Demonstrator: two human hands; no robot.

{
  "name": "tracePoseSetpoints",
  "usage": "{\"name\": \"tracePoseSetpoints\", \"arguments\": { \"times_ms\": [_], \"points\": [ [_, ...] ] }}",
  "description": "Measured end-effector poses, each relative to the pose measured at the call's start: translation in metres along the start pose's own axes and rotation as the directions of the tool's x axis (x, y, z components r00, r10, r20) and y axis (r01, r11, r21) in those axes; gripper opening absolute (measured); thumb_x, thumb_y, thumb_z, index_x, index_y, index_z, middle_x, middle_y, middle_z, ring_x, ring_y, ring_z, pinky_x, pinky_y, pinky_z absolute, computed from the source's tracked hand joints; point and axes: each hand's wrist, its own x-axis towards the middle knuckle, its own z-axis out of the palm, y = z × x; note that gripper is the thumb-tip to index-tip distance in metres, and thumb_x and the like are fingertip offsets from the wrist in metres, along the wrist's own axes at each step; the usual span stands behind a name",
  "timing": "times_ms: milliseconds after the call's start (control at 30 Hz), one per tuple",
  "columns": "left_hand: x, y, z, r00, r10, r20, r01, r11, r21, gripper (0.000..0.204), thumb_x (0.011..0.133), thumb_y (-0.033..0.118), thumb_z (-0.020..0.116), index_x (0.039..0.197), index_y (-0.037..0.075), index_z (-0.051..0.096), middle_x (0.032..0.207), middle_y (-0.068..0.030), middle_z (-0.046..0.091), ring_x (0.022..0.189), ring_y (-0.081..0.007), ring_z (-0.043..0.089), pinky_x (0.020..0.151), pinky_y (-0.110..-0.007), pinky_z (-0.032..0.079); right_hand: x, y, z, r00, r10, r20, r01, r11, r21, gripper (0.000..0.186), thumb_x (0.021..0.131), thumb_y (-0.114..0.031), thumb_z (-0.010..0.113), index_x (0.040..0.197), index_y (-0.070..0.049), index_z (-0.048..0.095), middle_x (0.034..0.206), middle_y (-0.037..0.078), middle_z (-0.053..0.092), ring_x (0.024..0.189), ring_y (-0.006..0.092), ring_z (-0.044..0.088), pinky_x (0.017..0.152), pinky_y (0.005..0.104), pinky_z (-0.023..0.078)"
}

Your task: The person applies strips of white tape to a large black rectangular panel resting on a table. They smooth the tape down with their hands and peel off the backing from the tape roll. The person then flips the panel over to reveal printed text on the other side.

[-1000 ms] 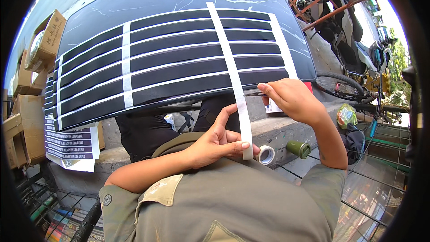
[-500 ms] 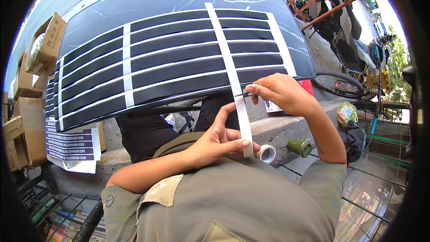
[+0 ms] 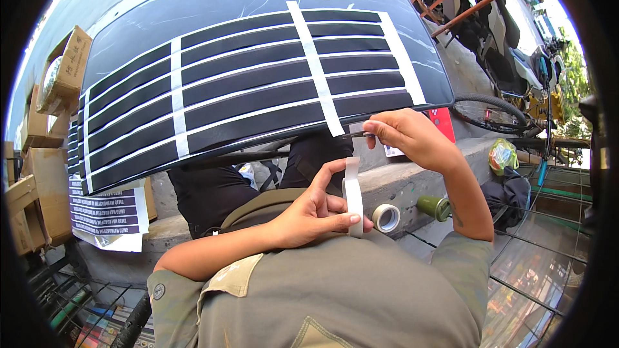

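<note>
My left hand, in front of my chest, holds a roll of white tape between thumb and fingers, its loose end sticking up. My right hand is closed on a small dark pointed cutting tool, mostly hidden by the fingers. The tool's tip is beside the lower end of a white tape strip. That strip runs down across rows of black strips on a dark marble-patterned table and hangs slightly past the near edge. More white strips cross the rows at the left, middle and right.
Another tape roll and a green cylindrical container rest on the concrete ledge at right. Cardboard boxes and printed sheets are at left. Beyond the table's right side stand a motorcycle and a bicycle wheel.
The tape strip has been cut between my hands. The piece on the table now ends at its near edge, and a short loose end rises from the roll in my left hand.
</note>
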Motion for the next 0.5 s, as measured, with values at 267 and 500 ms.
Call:
{"name": "tracePoseSetpoints", "arguments": {
  "times_ms": [267,500],
  "points": [
    [0.01,0.0,0.006,1.0,0.019,-0.007,-0.019,1.0,0.011,0.086,0.104,0.009,0.062,0.162,0.022,0.0,0.115,-0.0237,0.073,0.114,-0.0285,0.071,0.101,-0.042,0.053,-0.017,0.021,0.033,0.945,-0.258,-0.2,0.304,0.919,0.251,0.021,0.084,-0.012,0.085,0.098,0.0,0.075,0.086,0.001,0.065,0.074,0.0083,0.054,0.063,0.0236,0.043],
    [0.036,0.009,0.014,0.997,0.049,0.062,-0.053,0.996,0.067,0.093,0.102,0.006,0.063,0.165,0.012,-0.005,0.131,-0.0207,0.067,0.129,-0.023,0.062,0.113,-0.04,0.042,-0.036,0.042,-0.003,0.897,-0.15,-0.416,0.32,0.869,0.378,0.009,0.089,0.001,0.076,0.095,0.001,0.069,0.098,0.008,0.069,0.093,0.012,0.066,0.082,0.0254,0.053]
  ]
}}
